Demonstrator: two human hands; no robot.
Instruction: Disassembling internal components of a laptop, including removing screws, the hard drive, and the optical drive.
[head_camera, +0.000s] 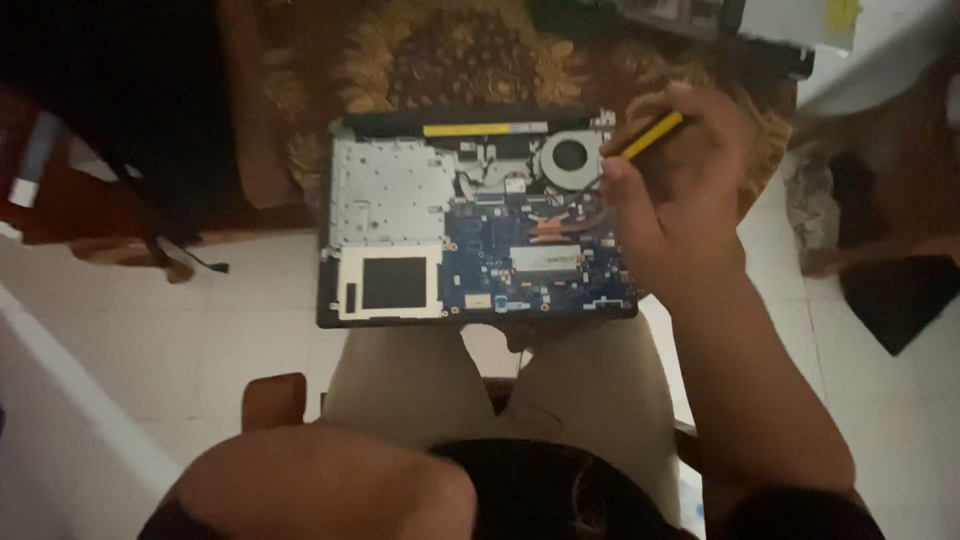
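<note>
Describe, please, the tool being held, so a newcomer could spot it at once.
An opened laptop rests on the person's lap. At its far right corner, beside the round fan, the right hand holds a screwdriver. Its yellow-and-black handle sets it apart.

The room I sit in is dim and warm-toned, and the whole view is soft and grainy. The upper left corner sinks into black shadow. The pale floor (250, 300) catches the most light, brightest at the upper right. My right hand (670, 200) is slightly blurred and shadowed.
</note>
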